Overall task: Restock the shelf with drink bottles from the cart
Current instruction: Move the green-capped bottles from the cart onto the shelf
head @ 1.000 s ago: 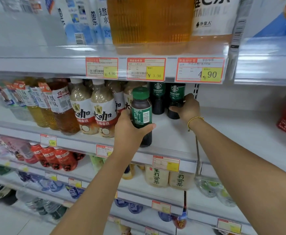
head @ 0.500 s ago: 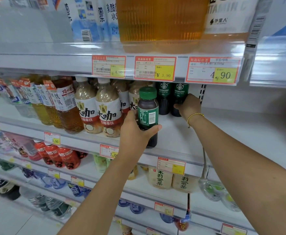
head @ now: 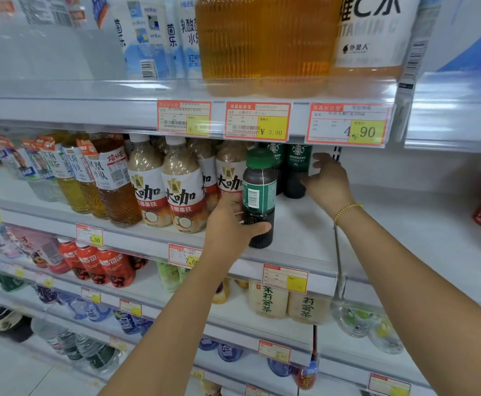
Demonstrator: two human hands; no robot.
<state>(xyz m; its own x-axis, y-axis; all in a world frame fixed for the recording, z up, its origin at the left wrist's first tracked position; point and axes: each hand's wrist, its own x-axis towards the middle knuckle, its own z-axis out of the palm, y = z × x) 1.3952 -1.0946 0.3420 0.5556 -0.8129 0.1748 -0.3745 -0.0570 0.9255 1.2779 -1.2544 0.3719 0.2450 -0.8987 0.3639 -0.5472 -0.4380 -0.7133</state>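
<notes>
Both hands reach onto the white metal shelf (head: 305,235): the left hand (head: 233,227) grips a dark plastic coffee bottle with a green cap and green label (head: 259,192), fingers wrapped round its lower half and thumb across the front, holding it upright near the shelf's front edge; whether its base touches the shelf, I cannot tell. That bottle stands just right of a row of beige milk-coffee bottles with white caps and red-and-white labels (head: 182,192). Further back, the right hand (head: 329,185), with a thin gold bead bracelet (head: 348,210) on its wrist, lies slack with fingers loosely spread, grasping nothing, its thumb tip against the side of the nearer of two dark green-labelled Americano bottles (head: 296,170) at the rear. Red-and-yellow paper price tags (head: 258,121) hang on the rail above, under a large amber ribbed bottle (head: 262,44)
</notes>
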